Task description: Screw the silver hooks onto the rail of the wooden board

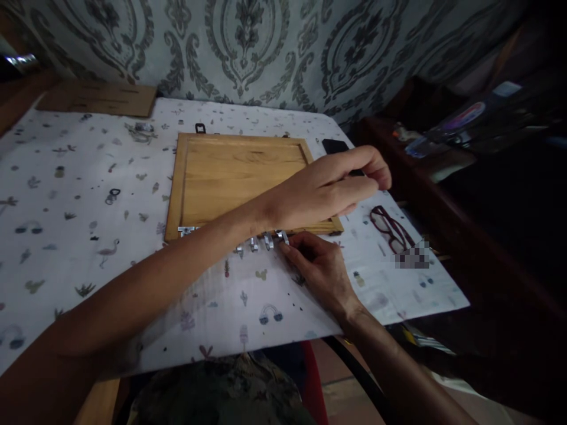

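Observation:
My left arm reaches across the wooden board (239, 177), a shallow framed panel lying flat on the table. Beyond its right side is my left hand (332, 186), with thumb and fingers curled together in a pinch; whatever they hold, if anything, is too small to make out. At the board's near edge, my right hand (321, 268) pinches a small shiny metal loop (282, 236) between thumb and fingers. Several similar loops, including this metal loop (268, 241), stand in a row to its left. A metal fitting (188, 231) shows at the board's near left corner, and my forearm hides part of the row.
Dark red eyeglasses (390, 230) lie at the right, with a dark flat object (335, 146) behind them. A tangled small bundle (142, 132) and a cardboard piece (97, 98) are at the back left. A plastic bottle (465, 121) lies beyond the table's right edge.

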{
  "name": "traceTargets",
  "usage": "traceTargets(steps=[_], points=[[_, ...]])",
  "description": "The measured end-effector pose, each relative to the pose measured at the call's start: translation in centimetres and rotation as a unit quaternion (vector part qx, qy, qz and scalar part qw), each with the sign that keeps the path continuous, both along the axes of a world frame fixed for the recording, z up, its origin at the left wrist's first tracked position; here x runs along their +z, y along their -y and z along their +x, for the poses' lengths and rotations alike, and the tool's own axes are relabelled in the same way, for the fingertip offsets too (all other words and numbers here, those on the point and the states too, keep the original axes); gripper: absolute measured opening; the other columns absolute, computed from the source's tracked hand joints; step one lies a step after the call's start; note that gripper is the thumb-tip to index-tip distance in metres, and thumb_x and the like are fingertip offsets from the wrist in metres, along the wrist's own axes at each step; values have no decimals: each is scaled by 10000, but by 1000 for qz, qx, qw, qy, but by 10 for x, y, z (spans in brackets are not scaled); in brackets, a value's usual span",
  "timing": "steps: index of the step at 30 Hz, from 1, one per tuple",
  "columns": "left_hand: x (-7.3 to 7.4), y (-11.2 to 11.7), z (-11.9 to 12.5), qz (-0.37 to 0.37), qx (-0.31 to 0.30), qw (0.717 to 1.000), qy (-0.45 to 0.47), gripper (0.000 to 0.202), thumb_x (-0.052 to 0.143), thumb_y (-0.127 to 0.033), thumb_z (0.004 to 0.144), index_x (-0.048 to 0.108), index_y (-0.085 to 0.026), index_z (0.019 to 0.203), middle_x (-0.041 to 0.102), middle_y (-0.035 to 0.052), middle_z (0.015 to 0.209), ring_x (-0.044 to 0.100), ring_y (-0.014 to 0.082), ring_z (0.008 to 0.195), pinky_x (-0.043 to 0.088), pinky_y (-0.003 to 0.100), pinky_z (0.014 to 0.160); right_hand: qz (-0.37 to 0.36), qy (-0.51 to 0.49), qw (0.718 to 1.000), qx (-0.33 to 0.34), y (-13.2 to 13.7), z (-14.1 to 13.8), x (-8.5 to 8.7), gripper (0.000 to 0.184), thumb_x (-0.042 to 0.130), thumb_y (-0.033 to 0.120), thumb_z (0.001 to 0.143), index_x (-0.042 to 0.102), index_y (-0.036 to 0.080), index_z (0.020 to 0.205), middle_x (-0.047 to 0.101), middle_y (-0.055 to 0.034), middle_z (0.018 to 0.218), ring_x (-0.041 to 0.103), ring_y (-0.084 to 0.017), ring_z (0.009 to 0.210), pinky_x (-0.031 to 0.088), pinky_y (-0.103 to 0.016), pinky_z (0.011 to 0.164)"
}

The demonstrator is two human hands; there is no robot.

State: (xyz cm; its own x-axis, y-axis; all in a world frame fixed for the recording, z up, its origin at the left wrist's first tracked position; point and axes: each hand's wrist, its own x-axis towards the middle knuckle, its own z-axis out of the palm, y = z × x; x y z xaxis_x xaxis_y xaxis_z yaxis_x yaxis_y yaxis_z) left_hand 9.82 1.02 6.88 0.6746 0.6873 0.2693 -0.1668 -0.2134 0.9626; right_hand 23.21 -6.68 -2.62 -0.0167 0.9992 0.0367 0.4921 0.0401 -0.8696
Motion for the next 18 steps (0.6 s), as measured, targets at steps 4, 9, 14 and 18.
traceTargets(steps=[4, 9, 14, 18], points=[[-2, 6, 4, 19, 69, 997, 10, 329, 548, -305, 1020, 381, -203, 755, 347, -54, 696, 378, 26, 598, 356, 179, 580, -7, -3, 1000, -6, 0, 0, -2, 254, 653, 424, 829, 623, 192, 728, 523, 30, 561, 429, -104, 493, 362, -263, 481], [-9, 19, 12, 13, 107, 993, 40, 332, 499, -303, 1044, 357, -214, 757, 319, -46, 704, 394, 59, 645, 368, 208, 620, 5, -4, 1000, -2, 0, 1, -1, 229, 610, 379, 797, 584, 200, 656, 556, 10, 563, 446, -112, 493, 372, -274, 481], [-12, 21, 19, 14, 120, 990, 73, 393, 506, -329, 1032, 354, -206, 691, 336, -44, 665, 409, 70, 631, 368, 221, 604, 8, 10, 1000, -4, -1, 3, -3, 238, 607, 381, 802, 594, 196, 652, 554, 8, 571, 439, -114, 515, 381, -272, 492], [-13, 12, 20, 4, 108, 990, 91, 450, 505, -389, 1034, 315, -205, 670, 289, -67, 625, 314, 33, 546, 304, 197, 540, 12, 4, 1000, -3, 0, 2, -3, 238, 638, 396, 823, 621, 192, 703, 571, 5, 612, 466, -121, 554, 394, -264, 520]])
